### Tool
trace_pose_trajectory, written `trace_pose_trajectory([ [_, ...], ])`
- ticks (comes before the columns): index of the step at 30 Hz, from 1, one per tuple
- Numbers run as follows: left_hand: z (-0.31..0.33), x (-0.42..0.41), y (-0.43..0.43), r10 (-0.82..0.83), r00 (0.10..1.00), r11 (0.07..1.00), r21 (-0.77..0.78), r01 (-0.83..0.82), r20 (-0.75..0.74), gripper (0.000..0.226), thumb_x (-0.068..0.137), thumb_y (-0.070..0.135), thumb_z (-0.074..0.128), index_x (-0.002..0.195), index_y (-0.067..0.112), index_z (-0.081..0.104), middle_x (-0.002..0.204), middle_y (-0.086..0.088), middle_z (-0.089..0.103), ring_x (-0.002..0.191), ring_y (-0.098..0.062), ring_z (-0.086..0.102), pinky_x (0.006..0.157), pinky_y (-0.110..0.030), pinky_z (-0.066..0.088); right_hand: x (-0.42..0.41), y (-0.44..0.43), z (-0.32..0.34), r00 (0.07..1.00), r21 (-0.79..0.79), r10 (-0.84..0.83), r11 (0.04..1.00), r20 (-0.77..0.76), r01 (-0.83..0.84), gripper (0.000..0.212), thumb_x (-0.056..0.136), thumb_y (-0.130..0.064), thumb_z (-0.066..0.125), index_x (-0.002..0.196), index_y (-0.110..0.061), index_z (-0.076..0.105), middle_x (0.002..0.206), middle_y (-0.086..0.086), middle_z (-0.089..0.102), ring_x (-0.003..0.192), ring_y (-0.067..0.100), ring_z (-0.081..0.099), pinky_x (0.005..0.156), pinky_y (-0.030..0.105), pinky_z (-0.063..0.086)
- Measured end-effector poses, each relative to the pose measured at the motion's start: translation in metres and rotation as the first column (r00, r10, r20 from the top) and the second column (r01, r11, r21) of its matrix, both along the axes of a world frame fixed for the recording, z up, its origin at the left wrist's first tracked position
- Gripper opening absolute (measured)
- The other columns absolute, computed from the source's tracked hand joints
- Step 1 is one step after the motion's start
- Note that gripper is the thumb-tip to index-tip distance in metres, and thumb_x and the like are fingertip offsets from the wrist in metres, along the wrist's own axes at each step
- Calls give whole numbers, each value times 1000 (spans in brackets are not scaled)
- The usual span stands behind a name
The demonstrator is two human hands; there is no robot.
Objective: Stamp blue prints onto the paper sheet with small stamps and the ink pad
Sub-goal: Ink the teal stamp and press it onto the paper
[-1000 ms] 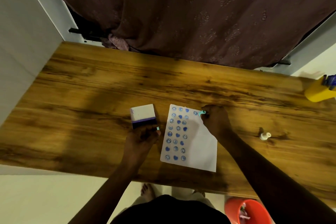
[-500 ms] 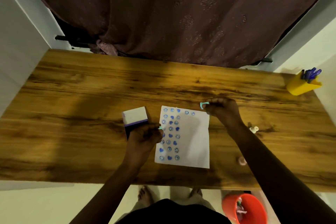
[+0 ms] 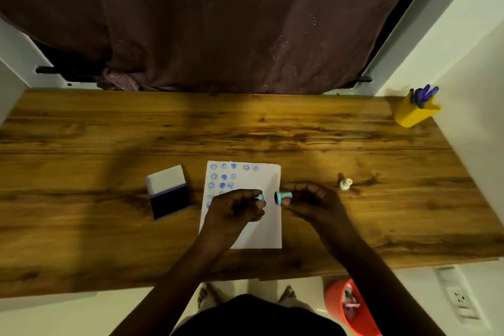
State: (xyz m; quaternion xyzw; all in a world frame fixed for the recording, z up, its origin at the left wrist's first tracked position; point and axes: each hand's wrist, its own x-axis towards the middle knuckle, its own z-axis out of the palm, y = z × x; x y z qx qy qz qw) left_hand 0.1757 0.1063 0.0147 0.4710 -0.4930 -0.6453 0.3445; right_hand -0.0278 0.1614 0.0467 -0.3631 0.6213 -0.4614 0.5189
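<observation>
Mid-frame over the paper (image 3: 266,226), the left hand (image 3: 234,207) pinches a teal stamp (image 3: 261,197) in closed fingers; the right hand (image 3: 313,203) grips another stamp (image 3: 282,196). The open ink pad (image 3: 169,194) lies left on the table (image 3: 81,144).

**Wooden table and what lies on it**

A long table (image 3: 109,144) of dark-grained wood runs from left to right. Near the middle lies a white paper (image 3: 268,232) with rows of blue prints along its left and top parts. Just left of it, apart from it, sits an open ink pad (image 3: 169,200), lid hinged back. Right of the paper stands a small white stamp (image 3: 345,184). A yellow pen holder (image 3: 413,114) stands at the far right corner.
</observation>
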Motion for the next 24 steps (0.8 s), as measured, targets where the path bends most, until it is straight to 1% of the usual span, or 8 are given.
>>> trace_pose_trajectory([
  [6, 4, -36, 11, -55, 998, 998, -26, 55, -4, 30, 90, 2, 75, 98, 31, 79, 99, 3, 83, 92, -22, 80, 75, -27, 64, -25, 16, 2, 995, -36, 11, 999, -103, -15, 23, 85, -8, 80, 108, -14, 78, 103, -1, 81, 97, 12, 76, 83, 28, 61],
  [9, 4, -49, 18, -84, 996, 996, -26, 83, -19, 37, 91, 1, 74, 95, 37, 81, 95, 6, 84, 92, -21, 81, 77, -28, 65, -39, 20, 2, 990, -50, 28, 998, -140, -35, 23, 86, -6, 79, 107, -11, 78, 94, 0, 81, 76, 0, 74, 65, 14, 55],
  [11, 3, -58, 21, -89, 996, 996, -26, 89, -14, 43, 91, 3, 74, 93, 45, 82, 98, 6, 84, 95, -26, 80, 83, -39, 65, -48, 23, 1, 988, -54, 41, 997, -150, -49, 22, 86, -5, 79, 107, -10, 77, 90, -1, 80, 61, -8, 68, 55, 7, 48],
  [15, 0, -69, 23, -100, 995, 995, -30, 99, -8, 35, 91, 10, 77, 99, 43, 82, 104, -1, 83, 96, -28, 80, 91, -53, 63, -61, 28, -3, 987, -61, 56, 996, -153, -66, 22, 84, -8, 82, 105, -13, 78, 90, -7, 81, 60, -8, 67, 54, 6, 48],
  [18, -3, -76, 24, -119, 993, 992, -43, 119, -3, 29, 90, 15, 77, 103, 41, 82, 104, -2, 83, 96, -26, 80, 92, -52, 63, -68, 29, -3, 984, -44, 55, 997, -169, -63, 24, 81, -13, 85, 104, -17, 80, 92, -5, 82, 70, 3, 75, 63, 15, 54],
  [21, -3, -84, 25, -139, 990, 990, -39, 139, 3, 30, 90, 13, 78, 102, 40, 82, 102, -3, 83, 95, -26, 80, 93, -52, 62, -78, 31, -5, 985, -11, 54, 998, -166, -57, 23, 82, -18, 85, 104, -20, 80, 95, 2, 82, 88, 44, 74, 76, 53, 60],
  [22, -4, -86, 25, -143, 990, 989, -44, 143, 10, 30, 89, 11, 78, 103, 38, 82, 102, -3, 84, 95, -26, 80, 93, -52, 62, -82, 32, -6, 987, -9, 55, 998, -153, -57, 22, 83, -19, 84, 104, -20, 81, 96, 4, 82, 89, 46, 74, 77, 57, 60],
  [24, -4, -92, 25, -153, 988, 986, -63, 154, 22, 27, 87, 11, 81, 107, 30, 83, 104, -4, 83, 98, -27, 79, 95, -54, 61, -91, 35, -9, 993, -13, 56, 998, -103, -57, 19, 85, -20, 82, 104, -18, 81, 95, 7, 82, 83, 34, 77, 72, 46, 61],
])
